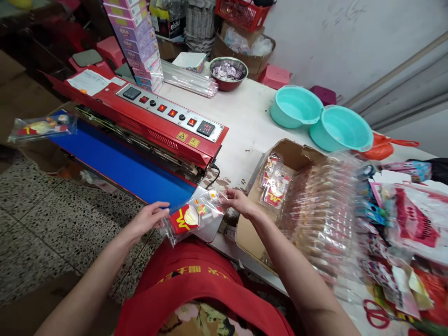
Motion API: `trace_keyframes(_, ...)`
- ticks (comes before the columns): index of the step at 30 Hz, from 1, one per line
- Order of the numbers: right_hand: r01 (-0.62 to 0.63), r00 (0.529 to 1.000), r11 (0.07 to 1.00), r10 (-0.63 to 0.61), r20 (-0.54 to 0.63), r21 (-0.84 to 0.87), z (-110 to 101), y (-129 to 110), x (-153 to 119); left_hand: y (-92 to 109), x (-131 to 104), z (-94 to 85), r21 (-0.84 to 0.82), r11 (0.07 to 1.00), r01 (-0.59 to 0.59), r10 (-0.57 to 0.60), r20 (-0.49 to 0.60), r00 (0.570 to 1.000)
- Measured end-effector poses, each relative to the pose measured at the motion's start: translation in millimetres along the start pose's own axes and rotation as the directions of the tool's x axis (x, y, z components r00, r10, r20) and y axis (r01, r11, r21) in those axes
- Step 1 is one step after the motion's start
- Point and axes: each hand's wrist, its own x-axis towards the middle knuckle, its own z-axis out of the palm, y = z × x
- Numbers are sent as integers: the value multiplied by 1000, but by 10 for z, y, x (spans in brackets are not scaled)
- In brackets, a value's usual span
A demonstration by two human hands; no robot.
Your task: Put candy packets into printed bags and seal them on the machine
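Observation:
Between my two hands is a clear plastic bag [196, 214] with a red and yellow fries-shaped piece and small colourful bits inside. My left hand [150, 218] pinches its left edge, and my right hand [238, 203] grips the right end. The bag hangs at the near end of the blue conveyor belt [133, 163] of a red sealing machine [154, 114]. Another filled bag [44, 127] lies at the belt's far left end. To the right, a cardboard box [250, 233] holds several similar bags [315, 210] standing in a row, with one lying flat [276, 182].
Two turquoise basins [341, 128] and a metal bowl [228, 70] of small packets stand at the back of the white table [241, 119]. A tall stack of boxes [136, 42] rises behind the machine. Red-handled scissors [376, 313] lie at the lower right among plastic packages.

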Motion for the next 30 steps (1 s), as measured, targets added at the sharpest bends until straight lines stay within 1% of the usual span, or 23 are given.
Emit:
trace_keyframes(2, -4, 1000, 1000, 4, -24, 1, 25, 32, 29, -209, -118, -19, -185, 980, 76, -82, -28, 996)
trace_keyframes(4, -10, 1000, 1000, 9, -30, -18, 38, 45, 40, -353, -175, 43, -357, 932, 64, -113, -117, 987)
trace_keyframes(5, -18, 1000, 999, 17, -22, -30, 38, 45, 37, -395, -182, 76, -407, 912, 41, -124, -178, 976)
trace_keyframes(7, -37, 999, 997, 36, -26, -60, 22, 36, 20, -433, -168, 89, -448, 894, -5, -139, -289, 947)
trace_keyframes(9, -55, 997, 994, 49, -58, -95, -9, 20, -3, -452, -151, -12, -438, 897, -52, -143, -399, 906)
trace_keyframes(11, -60, 994, 991, 48, -97, -118, -42, 8, -17, -496, -157, -221, -411, 909, -75, -148, -485, 862)
trace_keyframes(12, -60, 993, 991, 47, -109, -121, -55, 8, -17, -531, -169, -349, -395, 916, -71, -157, -515, 843)
trace_keyframes(14, -59, 991, 992, 45, -124, -112, -76, 23, -3, -601, -200, -600, -350, 936, -38, -172, -549, 818)
trace_keyframes(15, -60, 990, 993, 45, -136, -107, -84, 37, 7, -620, -213, -702, -310, 951, -26, -164, -570, 805)
trace_keyframes(16, -59, 989, 993, 44, -144, -105, -89, 53, 15, -618, -220, -776, -237, 971, -21, -131, -603, 787)
trace_keyframes(17, -57, 988, 992, 40, -152, -114, -89, 68, 19, -591, -221, -811, -120, 992, -23, -61, -648, 759)
trace_keyframes(18, -50, 986, 989, 27, -164, -140, -82, 79, 15, -537, -212, -802, 44, 999, -30, 52, -688, 724)
trace_keyframes(19, -34, 982, 982, -2, -188, -188, -62, 85, 3, -460, -195, -744, 238, 970, -45, 202, -693, 692)
trace_keyframes(20, -8, 972, 966, -53, -229, -259, -25, 84, -17, -368, -170, -640, 433, 899, -69, 363, -646, 671)
trace_keyframes(21, 19, 951, 938, -124, -283, -346, 31, 75, -44, -270, -137, -495, 600, 793, -106, 500, -542, 675)
trace_keyframes(22, 40, 918, 898, -206, -338, -439, 106, 60, -73, -175, -99, -321, 719, 676, -162, 592, -399, 700)
trace_keyframes(23, 46, 879, 852, -282, -384, -521, 198, 42, -103, -92, -57, -134, 786, 572, -235, 635, -243, 733)
trace_keyframes(24, 38, 844, 811, -338, -416, -584, 300, 24, -127, -29, -15, 50, 817, 493, -299, 634, -101, 767)
trace_keyframes(25, 19, 821, 783, -367, -437, -622, 403, 8, -143, 14, 25, 216, 827, 441, -348, 612, 7, 791)
trace_keyframes(26, -6, 814, 772, -366, -452, -636, 497, -3, -149, 35, 62, 350, 830, 411, -376, 582, 78, 809)
trace_keyframes(27, -33, 814, 775, -345, -466, -631, 573, -8, -143, 39, 93, 448, 829, 402, -390, 559, 115, 821)
trace_keyframes(28, -57, 817, 789, -315, -483, -612, 625, -9, -127, 32, 118, 508, 826, 404, -394, 545, 128, 828)
trace_keyframes(30, -93, 825, 824, -250, -506, -559, 657, -3, -77, 7, 152, 532, 820, 417, -392, 534, 128, 836)
